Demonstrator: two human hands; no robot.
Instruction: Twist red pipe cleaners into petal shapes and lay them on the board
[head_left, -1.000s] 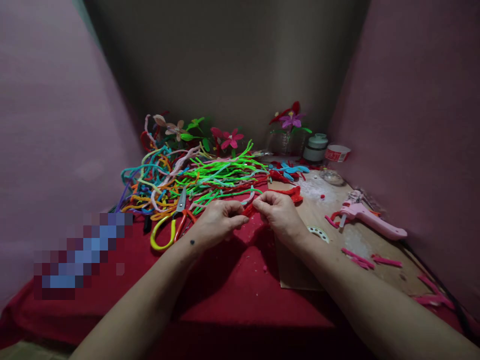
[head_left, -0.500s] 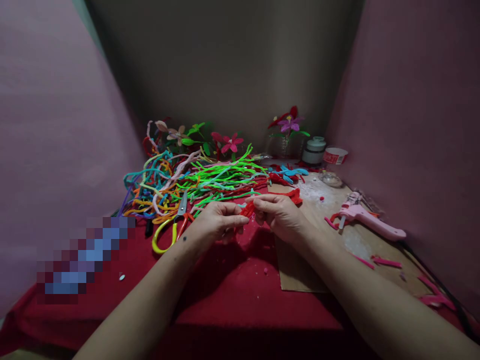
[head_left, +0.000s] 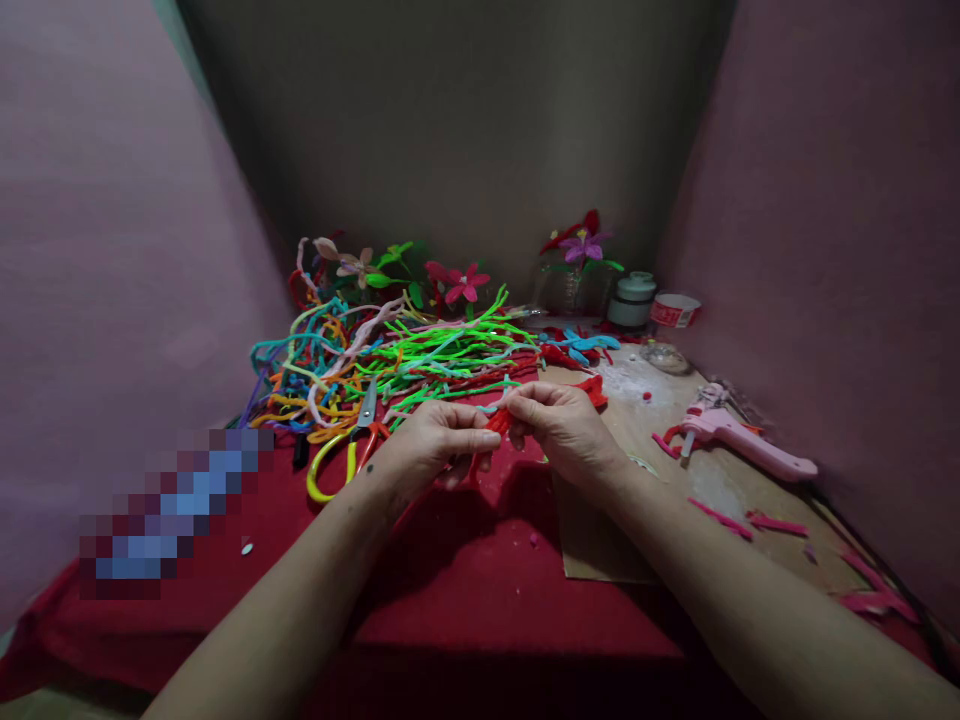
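Between my fingertips is a short piece of red pipe cleaner (head_left: 498,421), partly hidden by both hands. My left hand (head_left: 442,440) pinches it from the left, thumb on top. From the right, my right hand (head_left: 551,420) pinches its other end, so the two hands almost meet. Just behind them lies a spread of bright green pipe cleaners (head_left: 450,350). Scissors (head_left: 360,430) with yellow and red handles rest by my left wrist. Beyond my right hand sits another red fuzzy piece (head_left: 595,390).
A pink glue gun (head_left: 742,445) lies on a cardboard sheet (head_left: 600,545) at right, among pink scraps (head_left: 780,525). Pipe-cleaner flowers (head_left: 465,283), a grey-green jar (head_left: 631,300) and a red-and-white cup (head_left: 676,310) stand at the back. Red cloth (head_left: 487,610) covers the table; a blurred patch (head_left: 180,505) is at left.
Both hands stay close together around the red pipe cleaner. My right hand has turned and its fingers have shifted along the piece. The view has moved slightly.
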